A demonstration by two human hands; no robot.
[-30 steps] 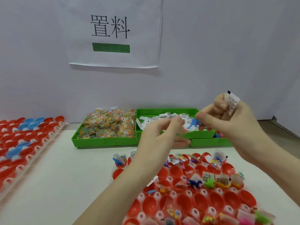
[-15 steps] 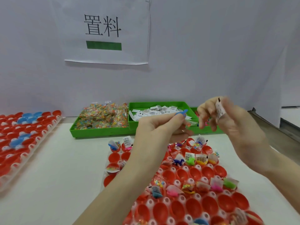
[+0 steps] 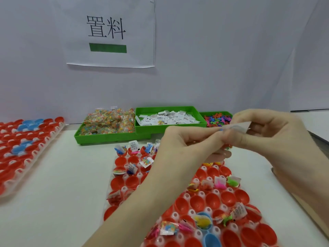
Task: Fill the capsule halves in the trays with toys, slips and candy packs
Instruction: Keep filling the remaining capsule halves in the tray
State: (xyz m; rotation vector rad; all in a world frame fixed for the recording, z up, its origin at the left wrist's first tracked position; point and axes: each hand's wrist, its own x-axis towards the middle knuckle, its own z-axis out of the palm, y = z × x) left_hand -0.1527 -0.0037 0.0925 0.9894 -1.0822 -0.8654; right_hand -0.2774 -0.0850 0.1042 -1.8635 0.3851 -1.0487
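Head view: your left hand [image 3: 179, 148] and right hand [image 3: 267, 132] pinch 1 slip [image 3: 238, 126] together above the capsule tray [image 3: 195, 191] at 6 o'clock. By my judgement, under half its red halves are filled. Supply bins [image 3: 142, 129] sit at 12 o'clock on the white table [image 3: 62, 175]; wall sign [image 3: 110, 32] above.

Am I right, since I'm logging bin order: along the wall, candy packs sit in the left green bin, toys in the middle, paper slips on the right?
Not quite. The head view shows candy packs in the left green bin, but the paper slips fill the middle one, and the toys are on the right.
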